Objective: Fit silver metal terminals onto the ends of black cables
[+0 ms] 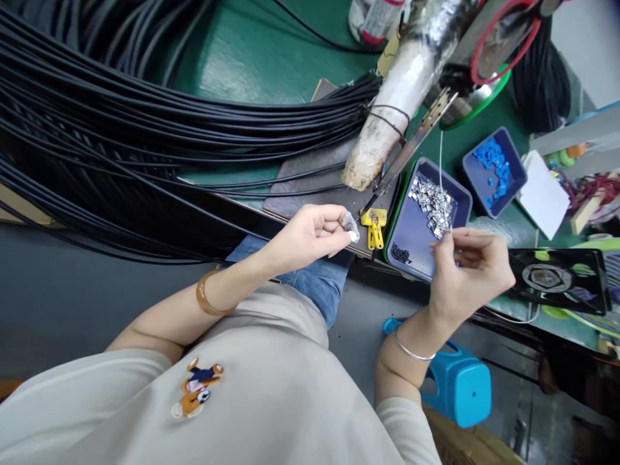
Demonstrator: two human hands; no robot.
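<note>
We have the green bench (252, 55) across the top of the view, with black cables (194, 123) sweeping over it from the left, and a wrapped white tube (394, 116) slanting down towards us. Beyond the tube's lower end, to the right, sits the tray (404, 219), metal bits (433, 201) heaped in its far part and black bits (400, 253) in its near left corner. A smaller tray (519, 175) with blue bits (491, 160) lies just past it.

Our right hand (469, 274) is over the tray's near right corner, and our left hand (314, 236) is off to the tray's left, in front of the bench edge. Yellow clips (374, 226) sit between the two, just beside the left fingertips.

The relation we judge to matter is that of the thin white cord (441, 168) to the right grip. Thumb and forefinger there are pressed together and seem to pinch its lower end. From that point its long axis runs up the view, leaning a little left, across the metal bits; its upper end is lost near the tube. The right hand is plainly the nearer to both cord and metal bits; the left is well apart from them.

The left grip is closed too, thumb against forefinger, with a small greyish scrap (349, 226) at the tips. We cannot tell whether it is pinched there or wrapped round a finger.
</note>
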